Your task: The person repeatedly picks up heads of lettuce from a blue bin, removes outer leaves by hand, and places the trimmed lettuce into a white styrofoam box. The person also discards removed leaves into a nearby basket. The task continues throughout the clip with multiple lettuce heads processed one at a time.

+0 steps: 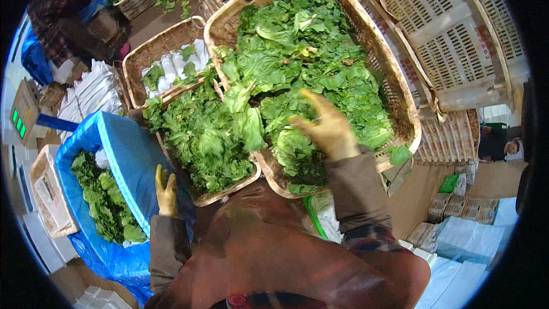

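Note:
My right hand (328, 126), in a yellow glove, hovers with fingers spread over a leafy head of lettuce (294, 143) at the near end of a large plastic crate (407, 107). Heaped green lettuce (296, 47) fills most of that crate. My left hand (166, 191), gloved too, is raised with nothing in it, between a blue-lined container (141, 150) and a smaller crate (227, 195). Leafy greens (201, 137) are piled in the smaller crate, partly blurred. More greens (109, 201) and something white lie inside the blue lining. Whether my right fingertips touch the lettuce I cannot tell.
Another crate (133, 56) holds white-wrapped bundles and leaves. A scale display (23, 111) stands at left near white sheets (92, 90). A co-worker (60, 13) works at upper left. Stacked crates (446, 30) rise at right; another person (497, 143) is farther off.

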### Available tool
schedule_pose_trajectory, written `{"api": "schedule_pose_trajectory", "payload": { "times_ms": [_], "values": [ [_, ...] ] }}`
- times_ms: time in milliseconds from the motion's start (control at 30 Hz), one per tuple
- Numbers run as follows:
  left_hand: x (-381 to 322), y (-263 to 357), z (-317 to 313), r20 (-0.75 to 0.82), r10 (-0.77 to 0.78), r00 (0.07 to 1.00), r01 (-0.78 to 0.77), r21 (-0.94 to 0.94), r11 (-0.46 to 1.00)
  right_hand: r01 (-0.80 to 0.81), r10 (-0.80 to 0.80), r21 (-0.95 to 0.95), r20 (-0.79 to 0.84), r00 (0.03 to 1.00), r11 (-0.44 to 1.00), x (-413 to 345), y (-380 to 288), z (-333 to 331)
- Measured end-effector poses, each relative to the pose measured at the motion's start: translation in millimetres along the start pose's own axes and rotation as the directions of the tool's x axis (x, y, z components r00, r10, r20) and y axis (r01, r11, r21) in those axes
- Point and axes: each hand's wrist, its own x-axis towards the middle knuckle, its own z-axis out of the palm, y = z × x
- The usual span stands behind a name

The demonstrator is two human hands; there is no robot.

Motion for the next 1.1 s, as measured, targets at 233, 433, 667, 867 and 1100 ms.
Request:
{"api": "schedule_pose_trajectory", "payload": {
  "times_ms": [233, 433, 667, 867, 1100],
  "values": [
    [-48.3, 62.8, 165.5, 0.664, 0.009, 0.748, 0.099, -0.124, 0.987, -0.210, 0.237, -0.111, 0.486, 0.841, 0.971, -54.0, 62.8, 58.0],
    [-44.0, 66.6, 267.3, 0.826, -0.023, 0.564, 0.051, -0.006, 0.999, -0.463, 0.413, 0.185, 0.251, 0.875, 0.867, -76.4, 62.1, 15.8],
    [-47.1, 113.8, 231.8, 0.710, 0.275, 0.648, 0.163, -0.482, 0.861, 0.030, 0.030, 0.644, -0.082, 0.996, 0.764, -70.1, 21.6, 37.8],
    [-7.4, 93.1, 191.8, 0.598, 0.242, 0.764, -0.114, -0.244, 0.963, -0.026, -0.032, 0.499, 0.108, 0.994, 0.866, -32.7, 38.0, 42.1],
    [-39.9, 132.9, 197.4, 0.571, 0.476, 0.668, -0.552, -0.047, 0.832, 0.492, -0.485, -0.034, 0.121, 0.866, 0.870, -22.7, -14.4, 8.6]
  ]
}}
